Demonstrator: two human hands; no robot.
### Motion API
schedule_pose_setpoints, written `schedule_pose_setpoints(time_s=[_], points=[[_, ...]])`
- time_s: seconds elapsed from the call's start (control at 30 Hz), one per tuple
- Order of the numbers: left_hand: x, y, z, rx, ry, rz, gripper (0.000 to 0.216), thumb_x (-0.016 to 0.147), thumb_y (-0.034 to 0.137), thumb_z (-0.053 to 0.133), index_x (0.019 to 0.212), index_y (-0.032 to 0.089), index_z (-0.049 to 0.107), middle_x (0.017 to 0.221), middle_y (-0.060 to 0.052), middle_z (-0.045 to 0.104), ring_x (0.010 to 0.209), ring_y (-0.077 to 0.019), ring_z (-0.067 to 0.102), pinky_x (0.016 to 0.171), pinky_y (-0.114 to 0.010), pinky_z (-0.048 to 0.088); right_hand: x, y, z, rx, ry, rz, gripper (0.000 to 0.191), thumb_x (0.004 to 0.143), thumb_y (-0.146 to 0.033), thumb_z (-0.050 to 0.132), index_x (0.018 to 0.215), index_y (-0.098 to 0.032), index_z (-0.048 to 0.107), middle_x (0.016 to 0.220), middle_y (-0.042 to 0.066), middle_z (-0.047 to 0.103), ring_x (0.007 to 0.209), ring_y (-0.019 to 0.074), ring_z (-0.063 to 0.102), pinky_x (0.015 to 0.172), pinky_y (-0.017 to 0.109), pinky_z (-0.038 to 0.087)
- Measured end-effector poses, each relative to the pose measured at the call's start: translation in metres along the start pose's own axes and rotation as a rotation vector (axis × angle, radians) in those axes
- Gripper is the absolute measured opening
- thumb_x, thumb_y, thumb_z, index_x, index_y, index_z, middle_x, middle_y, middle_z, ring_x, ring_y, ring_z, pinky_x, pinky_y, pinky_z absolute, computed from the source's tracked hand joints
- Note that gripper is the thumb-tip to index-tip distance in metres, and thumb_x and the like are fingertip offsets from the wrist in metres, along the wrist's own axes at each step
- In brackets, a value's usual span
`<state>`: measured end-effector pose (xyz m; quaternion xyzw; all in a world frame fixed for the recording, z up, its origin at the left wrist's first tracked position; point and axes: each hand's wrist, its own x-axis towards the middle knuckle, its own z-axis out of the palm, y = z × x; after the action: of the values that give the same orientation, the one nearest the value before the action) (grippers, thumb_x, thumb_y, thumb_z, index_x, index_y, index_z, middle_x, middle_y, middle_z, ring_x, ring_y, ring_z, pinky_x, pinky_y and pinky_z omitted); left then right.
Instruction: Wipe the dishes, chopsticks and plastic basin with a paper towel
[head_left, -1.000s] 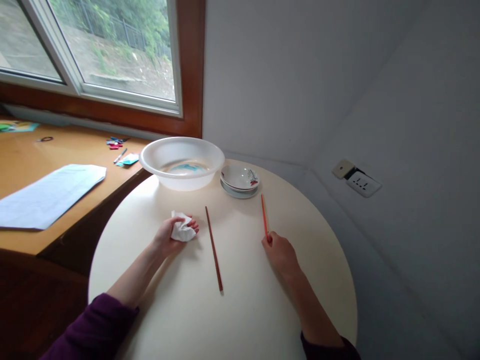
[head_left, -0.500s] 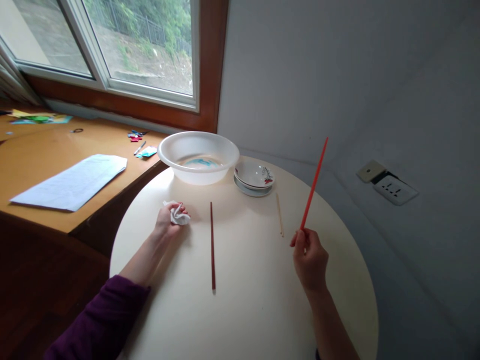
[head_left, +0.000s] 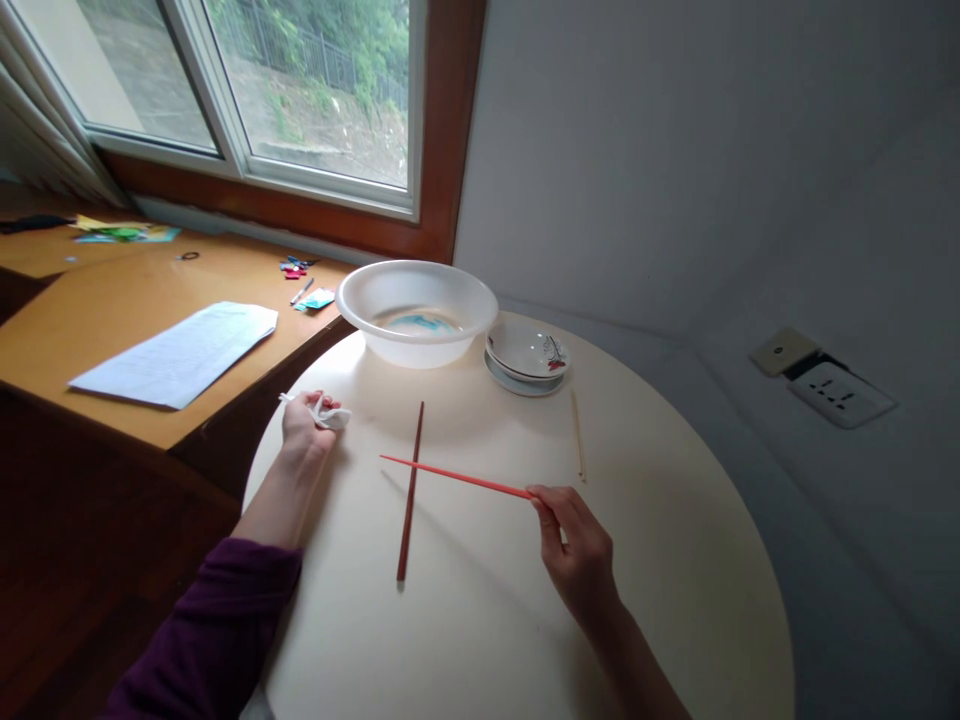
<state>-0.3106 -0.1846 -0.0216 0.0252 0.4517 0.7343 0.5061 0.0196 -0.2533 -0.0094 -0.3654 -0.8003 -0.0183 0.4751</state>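
Note:
My right hand pinches the thick end of a red chopstick. The stick points left above the table, its thin tip past a dark brown chopstick that lies lengthwise on the white tabletop. At the table's left side, my left hand is closed round a crumpled white tissue, part of which sticks out between the fingers. To the right lies a thin pale pair of wooden sticks, apart from my right hand.
A translucent white basin stands at the back of the round table. Beside it are stacked bowls on a plate. On the left, a wooden desk holds a white paper packet and small items. A wall with sockets borders the right.
The red chopstick has swung from pointing up to lying nearly level toward the left, as my right hand moved left. My left hand with the tissue has shifted slightly left.

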Motion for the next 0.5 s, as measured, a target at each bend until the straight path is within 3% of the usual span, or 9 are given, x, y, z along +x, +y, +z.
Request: schedule_pose_setpoints(time_s=[0.13, 0.33, 0.4, 0.5], points=[[-0.001, 0.002, 0.002, -0.106, 0.039, 0.071, 0.018, 0.075, 0.01, 0.041, 0.059, 0.018, 0.039, 0.048, 0.004, 0.041, 0.04, -0.0065, 0.04, 0.039, -0.016, 0.038, 0.003, -0.006, 0.001, 0.047, 0.016, -0.036, 0.017, 0.086, -0.008, 0.048, 0.094, -0.018, 0.058, 0.074, 0.004, 0.061, 0.069, 0.0133, 0.06, 0.063, 0.025, 0.051], [0.012, 0.007, -0.002, -0.019, -0.043, 0.093, 0.016, 0.071, 0.007, 0.043, 0.06, 0.018, 0.041, 0.048, 0.003, 0.044, 0.039, -0.0076, 0.045, 0.041, -0.018, 0.041, 0.007, -0.023, 0.008, 0.191, 0.055, -0.06, 0.026, 0.081, 0.0, 0.051, 0.099, -0.017, 0.059, 0.077, 0.005, 0.062, 0.07, 0.013, 0.06, 0.063, 0.024, 0.052], [0.022, 0.01, -0.004, 0.054, -0.024, 0.116, 0.013, 0.07, 0.007, 0.044, 0.063, 0.018, 0.045, 0.048, 0.002, 0.047, 0.042, -0.0097, 0.051, 0.043, -0.019, 0.044, 0.007, -0.029, 0.012, 0.272, 0.068, -0.004, 0.026, 0.08, 0.0, 0.053, 0.097, -0.018, 0.061, 0.077, 0.004, 0.062, 0.07, 0.0131, 0.061, 0.061, 0.025, 0.052], [0.037, 0.014, -0.004, 0.121, -0.017, 0.148, 0.012, 0.069, 0.007, 0.043, 0.071, 0.017, 0.05, 0.051, 0.0, 0.053, 0.051, -0.0146, 0.06, 0.048, -0.022, 0.048, 0.009, -0.034, 0.019, 0.481, 0.11, 0.222, 0.019, 0.08, -0.005, 0.056, 0.09, -0.02, 0.063, 0.07, 0.001, 0.061, 0.059, 0.0113, 0.059, 0.05, 0.023, 0.051]])
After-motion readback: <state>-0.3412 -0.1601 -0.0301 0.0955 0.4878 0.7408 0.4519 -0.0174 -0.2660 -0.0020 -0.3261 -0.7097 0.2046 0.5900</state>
